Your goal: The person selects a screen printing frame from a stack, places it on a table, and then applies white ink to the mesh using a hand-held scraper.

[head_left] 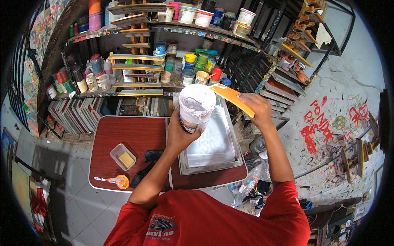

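Observation:
My left hand (183, 137) is wrapped round a white plastic tub (197, 110), its walls and rim smeared with pale paint or ink. In my right hand (256, 108) is a flat orange plastic scraper (232, 98), gripped by its right end. The scraper's far end, with white smears on it, is at the tub's right rim; whether it touches the rim I cannot tell. Below the tub, a silk-screen frame (213, 143) with a pale mesh lies on the dark red table (135, 137). Faint marks show on the mesh, and my left hand and the tub cover part of the frame.
Left on the table are a clear container (123, 157) with a yellowish block inside, an orange-capped bottle (122, 181) and a black cloth (143, 175). Behind stand shelves (164, 88) of paint tubs and stacked frames (78, 115). Plastic bags (254, 180) lie at the table's right.

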Demonstrator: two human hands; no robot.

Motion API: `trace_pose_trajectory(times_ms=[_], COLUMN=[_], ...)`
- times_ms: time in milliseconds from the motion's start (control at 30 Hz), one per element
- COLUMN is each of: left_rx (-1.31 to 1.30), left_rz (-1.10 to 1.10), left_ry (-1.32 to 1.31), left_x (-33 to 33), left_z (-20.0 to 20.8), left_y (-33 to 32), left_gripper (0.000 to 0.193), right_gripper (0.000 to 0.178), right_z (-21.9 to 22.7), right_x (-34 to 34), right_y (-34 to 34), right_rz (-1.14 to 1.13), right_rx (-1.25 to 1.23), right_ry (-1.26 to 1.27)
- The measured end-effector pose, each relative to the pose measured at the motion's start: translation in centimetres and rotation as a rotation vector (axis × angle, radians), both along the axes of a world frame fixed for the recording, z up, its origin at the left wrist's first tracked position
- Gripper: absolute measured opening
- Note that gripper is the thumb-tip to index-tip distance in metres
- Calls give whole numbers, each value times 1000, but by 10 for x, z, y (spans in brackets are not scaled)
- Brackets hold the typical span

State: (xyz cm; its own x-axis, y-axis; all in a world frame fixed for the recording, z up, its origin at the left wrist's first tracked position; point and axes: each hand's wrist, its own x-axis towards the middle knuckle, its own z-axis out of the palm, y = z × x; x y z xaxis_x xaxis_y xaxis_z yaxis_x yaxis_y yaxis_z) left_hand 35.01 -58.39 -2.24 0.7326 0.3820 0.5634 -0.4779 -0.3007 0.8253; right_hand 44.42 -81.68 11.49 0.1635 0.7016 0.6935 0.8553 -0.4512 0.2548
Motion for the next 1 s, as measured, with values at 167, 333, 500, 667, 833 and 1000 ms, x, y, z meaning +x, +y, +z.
trace_pose_trajectory(times_ms=[167,333,500,667,833,1000], left_rx=[47,80,102,120,100,49], left_rz=[7,41,31,17,-15,-16], left_ry=[17,36,78,97,132,88], left_x=[-1,2,5,10,9,11], left_z=[-5,-10,-12,-13,-11,-10], left_y=[1,-1,-7,-13,-21,-24], left_gripper=[83,83,80,80,80,78], right_gripper=[27,17,20,23,23,21], right_z=[-11,-30,-50,-59,-84,-83], right_x=[6,4,2,-10,-9,-10], right_y=[-9,-9,3,12,18,21], right_rz=[-62,-101,76,122,52,146], right_rx=[95,505,868,935,916,642], right_ry=[119,573,894,904,850,446])
